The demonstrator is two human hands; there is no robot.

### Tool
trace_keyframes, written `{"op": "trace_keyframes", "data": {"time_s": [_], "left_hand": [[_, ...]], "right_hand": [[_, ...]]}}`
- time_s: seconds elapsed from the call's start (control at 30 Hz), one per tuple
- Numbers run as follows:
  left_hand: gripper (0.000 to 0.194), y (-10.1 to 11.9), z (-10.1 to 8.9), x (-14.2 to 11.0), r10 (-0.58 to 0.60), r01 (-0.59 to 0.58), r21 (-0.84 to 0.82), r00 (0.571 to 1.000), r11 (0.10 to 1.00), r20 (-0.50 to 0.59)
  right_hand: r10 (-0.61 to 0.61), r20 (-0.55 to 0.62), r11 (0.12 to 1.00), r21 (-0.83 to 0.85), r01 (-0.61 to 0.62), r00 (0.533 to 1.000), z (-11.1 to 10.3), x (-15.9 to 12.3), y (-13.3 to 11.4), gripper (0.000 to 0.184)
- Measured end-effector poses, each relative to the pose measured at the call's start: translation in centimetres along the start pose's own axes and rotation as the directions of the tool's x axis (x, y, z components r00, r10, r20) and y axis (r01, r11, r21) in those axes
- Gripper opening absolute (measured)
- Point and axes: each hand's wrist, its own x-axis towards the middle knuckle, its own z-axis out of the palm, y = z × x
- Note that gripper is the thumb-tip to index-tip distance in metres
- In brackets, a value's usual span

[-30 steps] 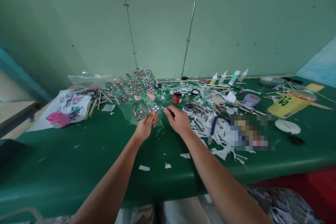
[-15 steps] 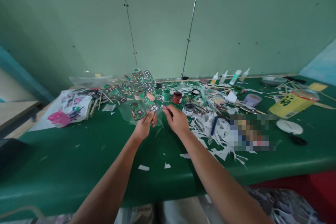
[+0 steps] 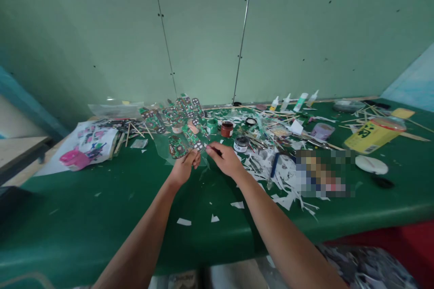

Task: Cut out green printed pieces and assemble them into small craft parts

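While the left hand (image 3: 183, 168) pinches a clear sheet of green cut-outs (image 3: 178, 146) mid-worktop, the right hand (image 3: 225, 159) seemingly pinches a thin tool; green worktop (image 3: 101, 216) near the front edge lies open, paper scraps (image 3: 288, 185) crowding right.

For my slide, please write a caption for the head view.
Two hands, left and right, hold a clear sheet of green cut-outs above a cluttered green table.
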Motion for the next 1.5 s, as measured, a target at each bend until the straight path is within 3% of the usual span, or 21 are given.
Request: {"op": "trace_keyframes", "data": {"time_s": [0.57, 1.1, 1.3, 1.5], "left_hand": [[0.041, 0.1, 0.4, 0.1, -0.010, 0.011, -0.029, 1.000, 1.000, 0.005], [0.041, 0.4, 0.3, 0.0, -0.003, 0.001, -0.035, 0.997, 0.999, -0.072], [0.039, 0.1, -0.4, 0.1, 0.002, -0.001, 0.010, 0.987, 1.000, -0.162], [0.038, -0.6, -0.5, -0.8, -0.052, 0.069, 0.091, 0.983, 0.993, -0.176]], "right_hand": [[-0.038, -0.258, 0.989, -0.146, 0.000, 0.965, 0.9, 0.0, 0.0, 0.033], [0.113, -0.397, 0.993, 0.062, -0.096, 0.911, 0.6, 0.2, 0.2, 0.037], [0.215, -0.567, 0.976, 0.147, -0.158, 0.795, -0.2, 0.4, 0.9, 0.040], [0.254, -0.332, 0.922, 0.367, -0.124, 0.908, 0.2, 0.6, 1.3, 0.045]]}}
